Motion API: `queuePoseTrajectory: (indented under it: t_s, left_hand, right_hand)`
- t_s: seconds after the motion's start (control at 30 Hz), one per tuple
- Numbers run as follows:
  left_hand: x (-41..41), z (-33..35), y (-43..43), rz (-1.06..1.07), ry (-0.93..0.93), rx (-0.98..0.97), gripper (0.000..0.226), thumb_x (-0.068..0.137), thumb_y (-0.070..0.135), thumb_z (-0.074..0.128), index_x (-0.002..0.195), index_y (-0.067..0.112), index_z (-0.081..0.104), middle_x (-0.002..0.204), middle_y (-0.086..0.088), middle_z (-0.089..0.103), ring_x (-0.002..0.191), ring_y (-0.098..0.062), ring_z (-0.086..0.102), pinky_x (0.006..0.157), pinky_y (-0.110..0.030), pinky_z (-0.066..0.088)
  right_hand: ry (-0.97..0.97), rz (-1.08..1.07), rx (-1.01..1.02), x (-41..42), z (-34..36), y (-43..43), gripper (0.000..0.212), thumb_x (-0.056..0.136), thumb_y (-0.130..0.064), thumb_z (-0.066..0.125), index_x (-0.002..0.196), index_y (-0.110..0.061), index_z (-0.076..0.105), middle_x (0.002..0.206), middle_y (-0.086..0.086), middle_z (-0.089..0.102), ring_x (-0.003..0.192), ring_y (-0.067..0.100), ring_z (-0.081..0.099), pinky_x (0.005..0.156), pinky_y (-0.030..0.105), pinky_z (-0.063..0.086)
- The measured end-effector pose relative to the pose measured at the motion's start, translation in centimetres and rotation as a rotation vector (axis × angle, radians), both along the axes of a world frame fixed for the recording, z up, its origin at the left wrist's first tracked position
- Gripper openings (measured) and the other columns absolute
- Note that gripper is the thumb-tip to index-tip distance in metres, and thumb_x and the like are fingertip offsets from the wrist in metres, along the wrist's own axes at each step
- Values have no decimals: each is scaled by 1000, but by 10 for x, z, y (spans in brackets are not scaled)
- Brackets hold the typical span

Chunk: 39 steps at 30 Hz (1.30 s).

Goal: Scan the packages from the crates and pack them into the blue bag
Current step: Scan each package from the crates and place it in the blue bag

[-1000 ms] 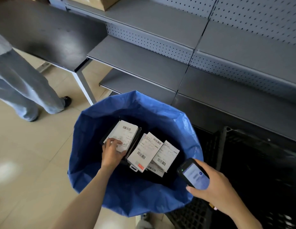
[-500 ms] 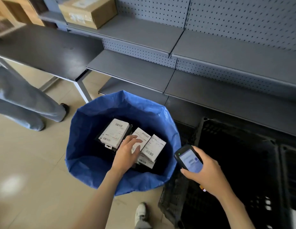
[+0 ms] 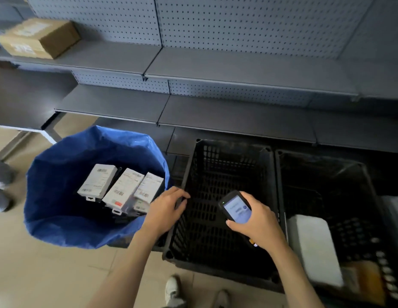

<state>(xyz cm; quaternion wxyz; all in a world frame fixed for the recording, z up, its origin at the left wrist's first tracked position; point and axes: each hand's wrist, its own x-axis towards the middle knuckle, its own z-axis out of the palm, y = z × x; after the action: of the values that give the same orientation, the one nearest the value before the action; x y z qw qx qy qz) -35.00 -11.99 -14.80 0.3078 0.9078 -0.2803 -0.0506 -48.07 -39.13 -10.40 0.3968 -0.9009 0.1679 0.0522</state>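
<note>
The fingers [image 3: 181,195] of the left hand [image 3: 165,210] are loosely curled and hold nothing. They hover at the left rim of the nearer black crate [image 3: 229,156]. Half a second ago they lay on the packages inside the blue bag [image 3: 60,230], so the hand has come out and moved right. The right hand [image 3: 259,225] grips the one scanner [image 3: 236,207], screen lit, over that crate, as before.

Three white-labelled packages [image 3: 123,191] lie side by side in the bag, tilted. Two black crates stand to the right of the bag, side by side. The farther crate [image 3: 327,174] holds a white package [image 3: 313,247] and a brownish one [image 3: 367,278] (too blurred to tell more). One cardboard box [image 3: 38,37] sits on the upper shelf [image 3: 238,65].
</note>
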Motion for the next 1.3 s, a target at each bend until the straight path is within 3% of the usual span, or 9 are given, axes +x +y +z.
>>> queuePoseTrajectory:
  t_s: [0.17,0.33,0.47,0.6,0.77,0.87,0.97,1.13,1.3]
  left_hand:
    - [-15,5,-45,-87,17,5,15,100,29,60,114,35,64,112,20,56,97,-5,59,75,-32,53]
    - [-19,6,-78,-153,59,-9,16,101,28,59,115,33,65,115,18,56,95,-5,57,74,-32,53]
    - [-26,5,-106,-209,59,-44,17,101,27,60,117,31,66,118,16,57,98,-7,59,77,-33,56]
    - [-39,1,-130,-298,63,-43,17,103,28,58,118,32,65,118,18,56,90,-4,59,75,-33,57]
    - [-53,-1,-158,-426,86,-10,18,103,29,57,119,34,63,123,17,56,101,-5,62,80,-33,58]
    - [-59,1,-179,-475,79,11,18,103,29,58,119,33,63,123,17,56,99,-7,63,79,-35,58]
    - [-66,2,-205,-511,75,30,19,103,28,58,120,33,63,122,17,56,104,-7,61,82,-35,57]
    - [-80,1,-258,-539,63,71,18,103,26,57,120,31,63,117,13,55,94,-10,61,78,-39,56]
    - [-94,-11,-311,-520,94,135,18,104,28,56,120,33,62,119,15,54,84,-7,61,76,-36,56]
  right_hand:
    - [11,-94,23,-34,0,-24,103,61,-67,81,152,-35,43,135,-19,61,119,7,61,98,35,57]
    - [-1,-191,-3,-61,8,-33,85,73,-44,90,147,-34,48,111,-37,54,103,-2,59,89,19,52]
    - [10,-262,-15,-88,9,-43,93,69,-56,87,149,-34,47,120,-27,61,112,3,63,96,32,57]
    - [-10,-351,-37,-116,12,-56,88,65,-58,87,143,-40,51,119,-29,64,109,-1,64,93,33,59]
    - [-31,-449,-60,-146,17,-74,72,67,-47,91,128,-50,52,110,-26,67,102,-5,64,87,33,61]
    - [-43,-499,-55,-159,14,-89,79,66,-50,90,135,-43,54,112,-26,67,103,-5,64,88,34,60]
    - [-46,-543,-78,-170,9,-109,81,70,-39,93,141,-32,55,107,-33,59,98,-19,55,83,20,53]
    - [-17,-550,-71,-183,4,-156,95,62,-64,84,145,-34,49,110,-25,61,107,9,62,90,36,58]
    - [-4,-534,-48,-191,-3,-218,90,64,-55,88,143,-37,50,111,-24,60,106,10,63,91,39,57]
